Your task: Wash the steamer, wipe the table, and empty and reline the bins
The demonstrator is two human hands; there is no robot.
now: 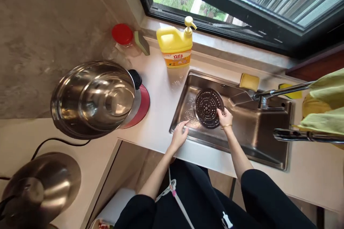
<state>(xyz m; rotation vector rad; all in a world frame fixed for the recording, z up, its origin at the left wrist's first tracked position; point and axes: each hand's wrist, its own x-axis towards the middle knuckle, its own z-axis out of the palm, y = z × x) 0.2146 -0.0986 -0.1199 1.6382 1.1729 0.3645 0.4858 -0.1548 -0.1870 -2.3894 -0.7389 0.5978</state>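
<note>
A round perforated metal steamer plate [207, 106] stands tilted inside the steel sink [258, 139]. My right hand [225, 118] grips its lower right edge, fingers curled round the rim. My left hand [179, 133] rests on the sink's front left rim, just left of the plate, fingers bent over the edge and holding nothing that I can see. Water glistens on the sink floor beside the plate.
A yellow dish-soap pump bottle [176, 44] stands behind the sink. A large steel pot [94, 98] sits on a red cooker at left, a steel lid [40, 186] lower left. A red-lidded jar [123, 35], sponges [249, 81], the faucet [279, 91] and a green cloth [326, 103] sit around.
</note>
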